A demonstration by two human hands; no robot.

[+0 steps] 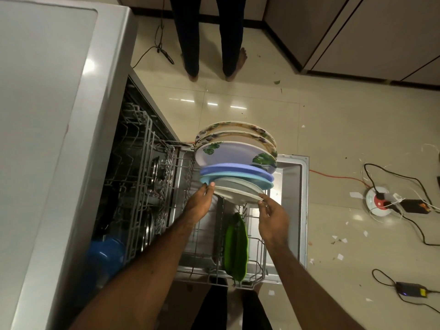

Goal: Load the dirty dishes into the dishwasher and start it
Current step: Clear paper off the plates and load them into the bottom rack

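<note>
Green plate [235, 246] stands on edge near the lower rack's [260, 259] front edge. Left hand [202, 203] and right hand [273, 220] clamp fingertips on opposite rims of white plate [238, 196], likely steadying it upright into the tines. Beyond, blue and patterned plates [238, 153] pack the rack's far end.

Left hand [199, 204] and right hand [273, 219] pinch the white plate [238, 195], apparently upright in the lower rack [258, 260].

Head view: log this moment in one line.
loading | white plate: on edge in lower rack | left hand: holds it | right hand: holds it
</note>
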